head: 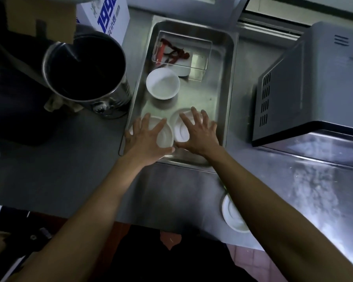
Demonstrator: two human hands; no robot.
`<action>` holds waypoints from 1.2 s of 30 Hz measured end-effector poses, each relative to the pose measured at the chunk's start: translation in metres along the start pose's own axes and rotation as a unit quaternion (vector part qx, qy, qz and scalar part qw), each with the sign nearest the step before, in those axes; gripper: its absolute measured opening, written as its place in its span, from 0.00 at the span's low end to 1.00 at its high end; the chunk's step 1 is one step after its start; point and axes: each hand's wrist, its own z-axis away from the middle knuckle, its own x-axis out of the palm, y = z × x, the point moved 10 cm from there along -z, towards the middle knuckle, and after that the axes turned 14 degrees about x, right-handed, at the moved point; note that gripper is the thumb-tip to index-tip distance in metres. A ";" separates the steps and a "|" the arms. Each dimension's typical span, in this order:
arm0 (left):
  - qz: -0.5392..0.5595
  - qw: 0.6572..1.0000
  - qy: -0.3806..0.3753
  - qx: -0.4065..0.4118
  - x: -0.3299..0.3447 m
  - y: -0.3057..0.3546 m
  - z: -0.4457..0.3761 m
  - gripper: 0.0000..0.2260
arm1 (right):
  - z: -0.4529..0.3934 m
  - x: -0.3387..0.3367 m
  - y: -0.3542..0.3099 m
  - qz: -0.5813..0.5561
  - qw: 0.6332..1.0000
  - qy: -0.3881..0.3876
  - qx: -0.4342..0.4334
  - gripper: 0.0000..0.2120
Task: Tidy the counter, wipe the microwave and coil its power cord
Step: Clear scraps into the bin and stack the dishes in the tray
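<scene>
There, I had both hands spread flat, left hand [146,137] and right hand [198,133] over two white bowls [165,137] in the steel tray [229,88]; the microwave [306,82] sat right, its cord unseen.

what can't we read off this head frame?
- Microwave: door and power cord not shown; right side cut off by the frame edge.
- Two near bowls in the steel tray: partly covered by the left hand and right hand; contact unclear.
- Steel pot: inside too dark.
- Clear container: red contents too dim to identify.
- White dish: partly behind the right forearm.
</scene>
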 end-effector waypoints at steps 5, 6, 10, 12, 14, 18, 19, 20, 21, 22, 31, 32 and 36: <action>-0.007 1.000 -0.004 0.024 0.003 0.001 -0.008 0.44 | -0.014 0.009 -0.007 -0.002 1.000 -0.004 0.002 0.51; -0.008 1.000 -0.007 0.028 0.002 0.002 -0.009 0.44 | -0.016 0.010 -0.008 -0.002 1.000 -0.005 0.004 0.51; -0.016 0.999 -0.014 0.026 0.004 0.004 -0.010 0.44 | -0.024 0.013 -0.008 0.005 1.000 -0.016 0.005 0.51; -0.018 0.999 -0.012 0.023 0.005 0.003 -0.011 0.44 | -0.025 0.013 -0.009 -0.001 1.000 -0.011 0.000 0.51; -0.017 1.000 -0.009 0.023 0.006 0.003 -0.011 0.44 | -0.025 0.013 -0.011 -0.009 1.000 -0.005 -0.011 0.50; -0.018 1.000 -0.004 0.020 0.004 0.003 -0.011 0.44 | -0.027 0.017 -0.014 -0.014 1.000 -0.002 -0.028 0.49; -0.018 1.000 -0.003 0.019 0.004 0.002 -0.011 0.44 | -0.028 0.017 -0.015 -0.012 0.999 -0.003 -0.032 0.49; -0.016 1.000 -0.002 0.017 0.004 0.002 -0.011 0.44 | -0.028 0.018 -0.015 -0.011 0.999 -0.005 -0.035 0.49; -0.015 1.000 -0.001 0.016 0.003 0.002 -0.012 0.44 | -0.028 0.018 -0.015 -0.012 0.999 -0.007 -0.040 0.48; -0.015 1.000 0.001 0.016 0.003 0.002 -0.012 0.44 | -0.027 0.017 -0.015 -0.017 0.999 -0.010 -0.043 0.47; -0.020 0.998 0.006 0.054 0.007 0.024 -0.036 0.45 | 0.010 -0.027 0.030 -0.145 0.987 0.068 0.000 0.28; -0.029 0.998 -0.001 0.060 0.009 0.029 -0.040 0.45 | 0.014 -0.032 0.035 -0.149 0.986 0.079 0.002 0.28; -0.053 0.995 -0.021 0.088 0.020 0.052 -0.061 0.44 | 0.027 -0.050 0.051 -0.145 0.982 0.120 0.014 0.27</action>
